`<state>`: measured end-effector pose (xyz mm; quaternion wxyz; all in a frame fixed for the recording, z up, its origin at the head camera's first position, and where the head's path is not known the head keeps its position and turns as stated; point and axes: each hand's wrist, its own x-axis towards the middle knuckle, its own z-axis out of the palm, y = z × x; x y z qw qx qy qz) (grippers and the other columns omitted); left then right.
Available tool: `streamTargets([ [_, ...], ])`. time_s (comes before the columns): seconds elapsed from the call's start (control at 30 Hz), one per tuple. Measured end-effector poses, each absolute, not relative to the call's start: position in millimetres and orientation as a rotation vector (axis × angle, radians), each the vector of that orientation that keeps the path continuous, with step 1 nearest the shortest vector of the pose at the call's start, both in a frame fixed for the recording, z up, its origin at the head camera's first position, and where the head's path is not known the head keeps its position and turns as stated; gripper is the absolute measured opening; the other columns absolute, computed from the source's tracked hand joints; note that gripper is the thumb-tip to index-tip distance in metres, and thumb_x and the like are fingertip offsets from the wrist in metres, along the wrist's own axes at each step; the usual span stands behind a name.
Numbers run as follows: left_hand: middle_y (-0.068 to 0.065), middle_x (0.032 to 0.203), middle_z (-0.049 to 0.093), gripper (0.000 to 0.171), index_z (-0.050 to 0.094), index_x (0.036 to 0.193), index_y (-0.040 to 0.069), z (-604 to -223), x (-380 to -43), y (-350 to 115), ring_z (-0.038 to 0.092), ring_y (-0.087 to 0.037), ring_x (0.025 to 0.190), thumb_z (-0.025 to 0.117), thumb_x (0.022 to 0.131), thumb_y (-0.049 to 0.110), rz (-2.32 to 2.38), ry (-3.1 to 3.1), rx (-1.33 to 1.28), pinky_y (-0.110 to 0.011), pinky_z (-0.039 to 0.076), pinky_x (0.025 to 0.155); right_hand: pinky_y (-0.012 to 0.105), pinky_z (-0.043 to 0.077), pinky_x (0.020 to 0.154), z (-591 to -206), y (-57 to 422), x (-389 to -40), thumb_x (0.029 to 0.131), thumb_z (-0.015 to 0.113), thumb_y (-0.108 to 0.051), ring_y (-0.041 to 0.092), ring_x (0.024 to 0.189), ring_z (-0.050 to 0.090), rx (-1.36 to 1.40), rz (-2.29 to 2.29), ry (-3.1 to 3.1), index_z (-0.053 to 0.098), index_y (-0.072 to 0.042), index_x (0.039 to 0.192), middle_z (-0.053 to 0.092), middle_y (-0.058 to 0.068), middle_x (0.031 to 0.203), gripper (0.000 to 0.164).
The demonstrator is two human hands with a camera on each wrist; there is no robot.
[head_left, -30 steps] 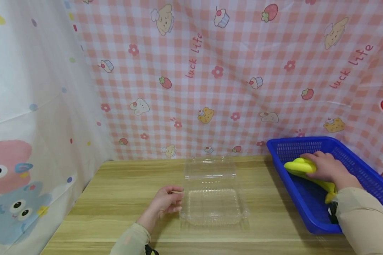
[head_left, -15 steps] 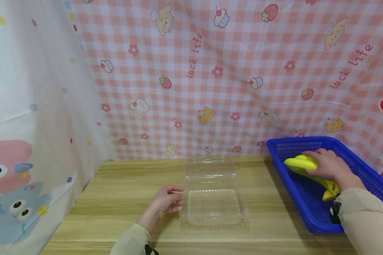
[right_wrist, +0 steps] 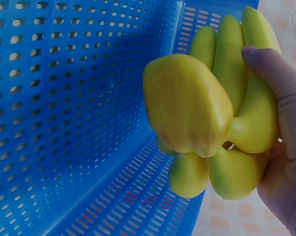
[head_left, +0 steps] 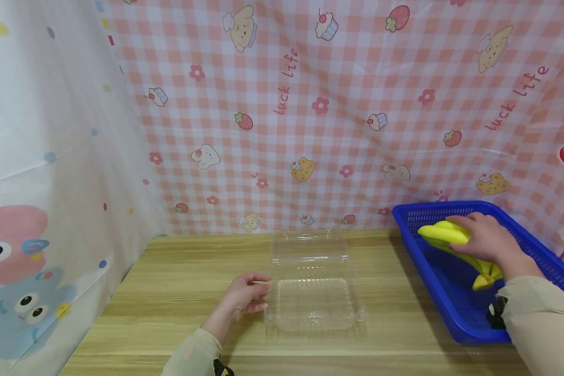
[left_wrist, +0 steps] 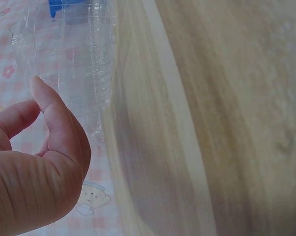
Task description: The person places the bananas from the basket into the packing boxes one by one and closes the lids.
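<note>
My right hand (head_left: pixel 486 237) grips a bunch of yellow bananas (head_left: pixel 444 232), tilted over the inside of a blue plastic basket (head_left: pixel 456 324). In the right wrist view the thumb lies across one banana (right_wrist: pixel 258 83), and the bunch's thick stem end (right_wrist: pixel 185 105) faces the camera. My left hand (head_left: pixel 249 295) is at the left edge of an open clear plastic clamshell container (head_left: pixel 315 305), thumb and fingers pinching at its rim. The left wrist view shows the thumb and index finger meeting beside the container's clear wall (left_wrist: pixel 84 59).
The container stands on a wood-grain table (head_left: pixel 188 292), its lid (head_left: pixel 309 248) folded back toward a pink checked cloth (head_left: pixel 282 130). The basket occupies the table's right side, with perforated walls (right_wrist: pixel 79 83). A white printed cloth (head_left: pixel 66 183) hangs at the left.
My right hand has lifted slightly and shifted a little right, tilting the bananas so their stem end shows more. The left hand and the container have stayed in place.
</note>
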<state>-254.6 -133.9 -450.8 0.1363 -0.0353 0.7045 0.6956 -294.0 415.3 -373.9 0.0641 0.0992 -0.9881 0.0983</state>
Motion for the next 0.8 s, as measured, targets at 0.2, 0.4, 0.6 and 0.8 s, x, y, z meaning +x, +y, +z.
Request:
streamTargets([
  [0.2, -0.007, 0.087, 0.058, 0.031, 0.057, 0.123, -0.006, -449, -254, -134, 0.058, -0.015, 0.071, 0.064, 0.094, 0.002, 2.019, 2.045, -0.104, -0.025, 0.060, 0.058, 0.058, 0.046, 0.073, -368, 412, -294, 0.083, 0.076, -0.041, 0.048, 0.102, 0.048, 0.317, 0.286, -2.963, 0.051, -0.001, 0.138, 0.049, 0.034, 0.122, 0.073],
  [0.4, -0.007, 0.087, 0.058, 0.030, 0.058, 0.121, -0.006, -449, -254, -134, 0.058, -0.015, 0.070, 0.064, 0.093, 0.002, 2.021, 2.043, -0.108, -0.025, 0.060, 0.057, 0.053, 0.045, 0.070, -360, 406, -293, 0.083, 0.077, -0.040, 0.046, 0.099, 0.048, 0.353, 0.268, -2.936, 0.051, -0.002, 0.139, 0.050, 0.033, 0.121, 0.072],
  [0.6, -0.007, 0.086, 0.057, 0.031, 0.056, 0.122, -0.008, -451, -255, -134, 0.057, -0.014, 0.069, 0.064, 0.093, 0.001, 2.035, 2.025, -0.090, -0.023, 0.059, 0.057, 0.052, 0.045, 0.068, -351, 398, -292, 0.083, 0.078, -0.040, 0.048, 0.101, 0.048, 0.394, 0.243, -2.902, 0.050, -0.003, 0.141, 0.050, 0.033, 0.122, 0.074],
  [0.8, -0.007, 0.086, 0.057, 0.030, 0.056, 0.120, -0.008, -452, -255, -134, 0.057, -0.013, 0.069, 0.064, 0.092, 0.000, 2.042, 2.014, -0.083, -0.023, 0.059, 0.057, 0.050, 0.044, 0.069, -342, 388, -289, 0.082, 0.079, -0.037, 0.043, 0.098, 0.049, 0.421, 0.240, -2.852, 0.051, -0.005, 0.140, 0.053, 0.029, 0.120, 0.072],
])
